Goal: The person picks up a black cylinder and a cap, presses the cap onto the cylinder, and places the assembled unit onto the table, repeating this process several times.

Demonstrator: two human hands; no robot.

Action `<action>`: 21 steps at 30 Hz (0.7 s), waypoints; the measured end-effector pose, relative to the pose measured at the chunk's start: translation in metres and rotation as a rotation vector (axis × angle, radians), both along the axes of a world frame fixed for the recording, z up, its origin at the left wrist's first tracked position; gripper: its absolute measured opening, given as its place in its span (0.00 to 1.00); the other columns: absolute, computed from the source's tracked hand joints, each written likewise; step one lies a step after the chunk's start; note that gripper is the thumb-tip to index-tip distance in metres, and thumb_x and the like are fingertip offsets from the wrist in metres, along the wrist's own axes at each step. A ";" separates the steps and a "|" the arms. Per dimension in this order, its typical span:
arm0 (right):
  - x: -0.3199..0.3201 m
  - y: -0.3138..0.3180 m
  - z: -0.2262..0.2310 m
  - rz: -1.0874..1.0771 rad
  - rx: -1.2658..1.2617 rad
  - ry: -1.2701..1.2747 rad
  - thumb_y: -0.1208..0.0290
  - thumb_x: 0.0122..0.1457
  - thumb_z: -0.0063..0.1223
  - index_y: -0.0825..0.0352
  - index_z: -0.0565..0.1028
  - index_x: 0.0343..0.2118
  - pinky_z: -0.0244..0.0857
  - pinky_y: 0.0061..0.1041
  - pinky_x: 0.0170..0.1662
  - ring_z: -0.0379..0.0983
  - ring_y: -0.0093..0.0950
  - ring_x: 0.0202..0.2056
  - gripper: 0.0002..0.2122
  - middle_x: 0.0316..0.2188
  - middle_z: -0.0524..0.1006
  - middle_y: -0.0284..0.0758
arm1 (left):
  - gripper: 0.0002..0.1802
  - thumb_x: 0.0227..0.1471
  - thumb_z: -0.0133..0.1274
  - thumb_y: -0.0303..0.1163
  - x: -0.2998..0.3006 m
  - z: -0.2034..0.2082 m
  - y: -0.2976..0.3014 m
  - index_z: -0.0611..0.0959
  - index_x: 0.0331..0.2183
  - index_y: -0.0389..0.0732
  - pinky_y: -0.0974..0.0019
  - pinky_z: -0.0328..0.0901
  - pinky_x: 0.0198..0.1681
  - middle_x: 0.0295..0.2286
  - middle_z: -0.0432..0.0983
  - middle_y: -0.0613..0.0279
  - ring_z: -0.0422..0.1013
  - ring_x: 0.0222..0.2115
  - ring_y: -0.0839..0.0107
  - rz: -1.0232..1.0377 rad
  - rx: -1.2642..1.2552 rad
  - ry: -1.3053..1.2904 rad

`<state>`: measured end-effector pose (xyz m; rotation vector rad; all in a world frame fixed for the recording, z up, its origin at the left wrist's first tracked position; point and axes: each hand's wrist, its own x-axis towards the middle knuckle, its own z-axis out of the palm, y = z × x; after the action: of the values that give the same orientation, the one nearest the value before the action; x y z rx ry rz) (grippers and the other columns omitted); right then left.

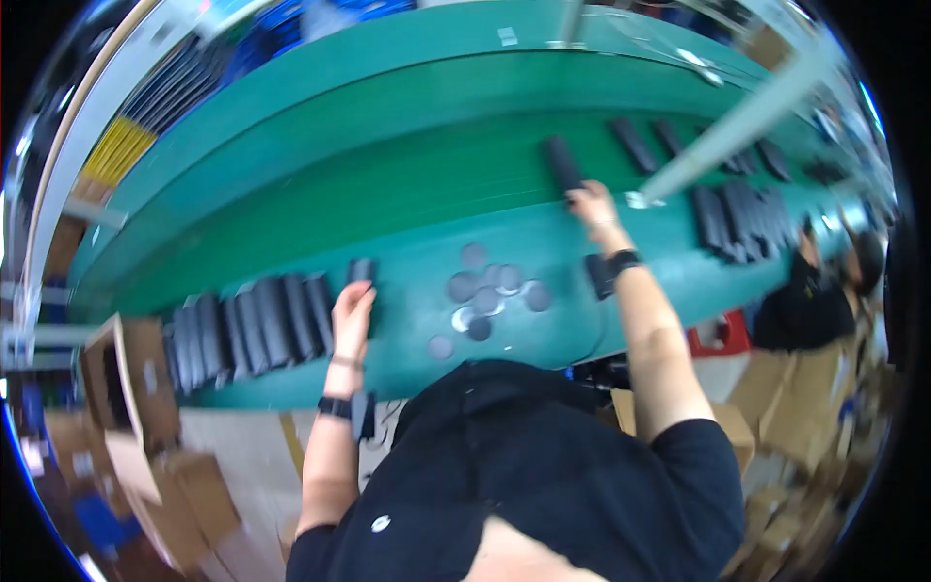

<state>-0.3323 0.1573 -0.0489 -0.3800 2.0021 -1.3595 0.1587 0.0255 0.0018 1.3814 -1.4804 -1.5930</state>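
Long green conveyor bench [291,209]; right hand [592,206] pinches a dark stiff tube [562,165], left hand [351,308] grips another [363,272]. Looks light, grab mid-body.

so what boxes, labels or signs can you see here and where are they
Open cardboard box: left of the green bench, brown, standing on its side.
Cardboard cartons: floor at right, brown, stacked.
White label: far green bench edge, small rectangle.
Red crate: below the bench, right.
No screens visible.
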 end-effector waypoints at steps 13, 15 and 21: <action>0.016 -0.051 0.009 0.438 0.056 1.179 0.80 0.45 0.49 0.65 0.77 0.38 0.67 0.42 0.44 0.73 0.46 0.37 0.14 0.36 0.77 0.43 | 0.52 0.39 0.67 0.46 -0.037 -0.018 -0.064 0.58 0.59 0.36 0.53 0.66 0.48 0.46 0.71 0.43 0.69 0.47 0.48 -0.211 -0.329 -1.044; 0.074 -0.049 -0.003 0.898 -0.073 0.938 0.80 0.46 0.54 0.63 0.75 0.44 0.65 0.37 0.50 0.69 0.42 0.46 0.18 0.40 0.76 0.41 | 0.57 0.34 0.70 0.45 -0.034 -0.023 -0.070 0.57 0.59 0.35 0.54 0.69 0.45 0.41 0.76 0.42 0.73 0.42 0.47 -0.203 -0.278 -0.960; 0.170 -0.054 0.009 1.120 0.196 0.870 0.79 0.48 0.58 0.50 0.71 0.54 0.65 0.34 0.53 0.66 0.41 0.49 0.27 0.48 0.67 0.39 | 0.39 0.34 0.67 0.20 -0.022 0.022 -0.039 0.70 0.51 0.37 0.68 0.63 0.51 0.42 0.74 0.63 0.69 0.45 0.72 -0.432 -0.060 -0.103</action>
<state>-0.1621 0.1033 -0.0397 -1.8777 1.8906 -0.2548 0.1366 -0.0135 0.0236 1.1777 -1.9741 -1.7295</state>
